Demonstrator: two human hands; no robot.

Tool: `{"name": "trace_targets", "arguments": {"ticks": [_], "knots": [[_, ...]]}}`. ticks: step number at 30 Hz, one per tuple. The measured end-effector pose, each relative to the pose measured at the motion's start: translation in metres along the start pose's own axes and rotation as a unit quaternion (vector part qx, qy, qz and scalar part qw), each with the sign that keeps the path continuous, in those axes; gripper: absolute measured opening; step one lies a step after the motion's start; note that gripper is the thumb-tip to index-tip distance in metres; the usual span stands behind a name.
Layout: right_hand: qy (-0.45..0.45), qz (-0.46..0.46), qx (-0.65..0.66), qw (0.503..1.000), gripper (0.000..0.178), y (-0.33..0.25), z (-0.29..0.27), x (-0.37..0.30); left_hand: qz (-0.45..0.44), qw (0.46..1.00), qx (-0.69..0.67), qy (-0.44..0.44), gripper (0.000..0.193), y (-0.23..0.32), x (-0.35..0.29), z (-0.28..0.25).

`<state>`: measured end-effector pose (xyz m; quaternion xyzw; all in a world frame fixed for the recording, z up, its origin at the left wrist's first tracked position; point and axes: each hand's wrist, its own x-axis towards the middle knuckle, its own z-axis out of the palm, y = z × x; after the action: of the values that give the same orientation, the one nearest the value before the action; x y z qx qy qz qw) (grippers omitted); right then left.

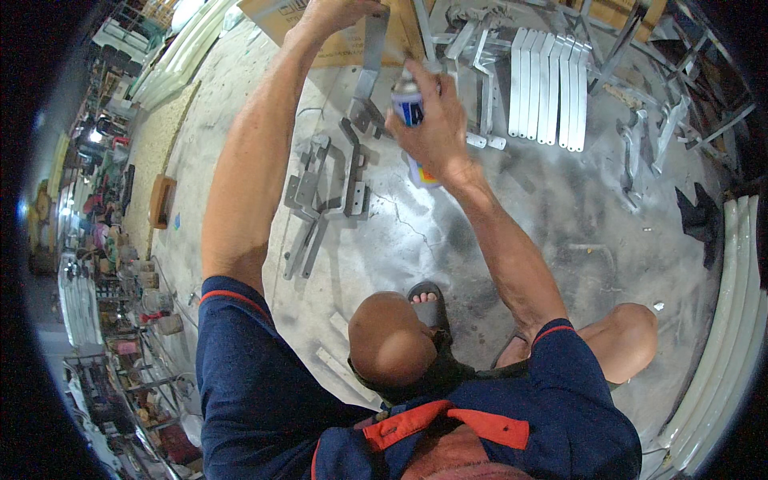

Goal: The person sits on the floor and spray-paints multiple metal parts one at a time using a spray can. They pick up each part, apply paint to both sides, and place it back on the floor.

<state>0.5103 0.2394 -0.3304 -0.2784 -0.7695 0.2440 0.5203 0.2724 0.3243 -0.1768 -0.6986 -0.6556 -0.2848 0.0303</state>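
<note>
High in the view, my left hand is closed on the upper end of a bent grey metal bracket, which hangs down from it. My right hand is wrapped round a spray paint can, held upright with the index finger on top. A faint haze shows between the can's top and the bracket. Just below the bracket, several dull grey metal brackets lie in a loose pile on the concrete floor. Right of the can, bent silver brackets lie on the floor.
A row of silver strips lies at the upper right. Behind my left hand stands a cardboard box. Cluttered shelving fills the left side, and long pale lengths line the right. A black piece lies near them.
</note>
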Motion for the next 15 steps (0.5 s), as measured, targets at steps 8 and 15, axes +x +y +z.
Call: {"name": "trace_targets", "arguments": {"ticks": [8,15], "knots": [[0.037,-0.014,0.037,0.999,0.084,-0.003,-0.003,0.0,0.01,1.0,0.007,0.007,0.024,0.004,-0.006,-0.001],[-0.067,0.037,0.031,0.997,0.081,-0.011,-0.002,-0.003,-0.013,1.0,0.014,0.005,0.024,-0.004,-0.005,-0.004]]}}
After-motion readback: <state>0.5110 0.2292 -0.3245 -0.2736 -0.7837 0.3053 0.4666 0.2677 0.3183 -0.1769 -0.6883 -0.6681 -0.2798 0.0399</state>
